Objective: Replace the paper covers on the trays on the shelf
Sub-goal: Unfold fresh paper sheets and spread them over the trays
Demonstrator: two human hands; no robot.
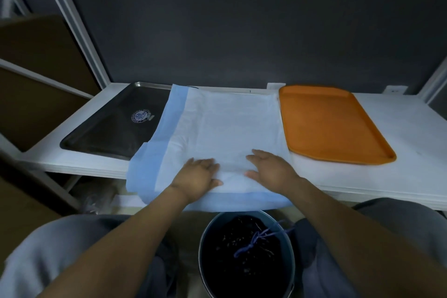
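Observation:
A white paper cover with blue borders [225,126] lies spread over the middle of the white shelf [399,176], its front edge hanging over the shelf's lip. My left hand [197,178] and my right hand [271,168] both rest flat on its near part, fingers straight. A black tray with a round logo [116,128] sits to the left, its right side under the cover. An orange tray [331,123] lies bare to the right. Whether a tray sits beneath the cover is hidden.
A round bin lined with a dark bag [244,256] stands on the floor below my hands, between my knees. White shelf posts [79,29] rise at the left and right. A dark wall closes the back. Brown boxes [38,55] stand to the left.

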